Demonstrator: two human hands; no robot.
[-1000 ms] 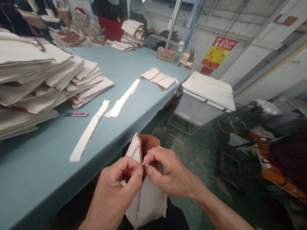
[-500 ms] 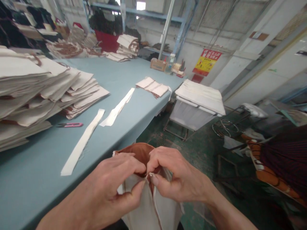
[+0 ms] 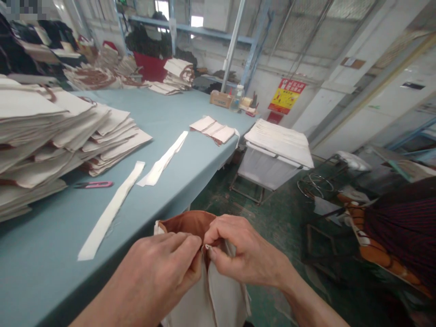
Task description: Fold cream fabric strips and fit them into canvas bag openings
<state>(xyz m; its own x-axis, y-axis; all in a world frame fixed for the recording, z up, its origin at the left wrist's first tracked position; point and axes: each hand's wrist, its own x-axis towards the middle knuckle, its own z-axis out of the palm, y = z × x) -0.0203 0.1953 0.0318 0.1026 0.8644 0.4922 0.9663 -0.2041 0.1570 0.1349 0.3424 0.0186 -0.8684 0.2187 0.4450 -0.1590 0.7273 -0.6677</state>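
Observation:
A cream fabric bag (image 3: pixel 194 299) with a brown lining is held open-topped in front of me, beyond the table's front edge. My left hand (image 3: pixel 166 263) pinches its near rim just left of the seam. Close beside it, my right hand (image 3: pixel 238 250) grips the same rim on the right of the seam between thumb and fingers. The fingertips of both hands almost meet at the seam's top. Part of the rim is hidden behind my fingers. Inside the mouth the brown lining (image 3: pixel 190 221) shows.
On the blue-green table (image 3: pixel 143 218) lie two cream strips (image 3: pixel 112 209), pink-handled thread snips (image 3: pixel 98 185) and a small folded fabric stack (image 3: pixel 214 129). Tall stacks of cream pieces (image 3: pixel 68 131) fill the left. A white bin (image 3: pixel 272 154) topped with fabric stands beyond the table's right edge.
My left fingers have closed in tighter on the rim, the thumb now tucked nearer the fingers. The bag and both hands sit slightly farther left in view; the room has shifted a little lower.

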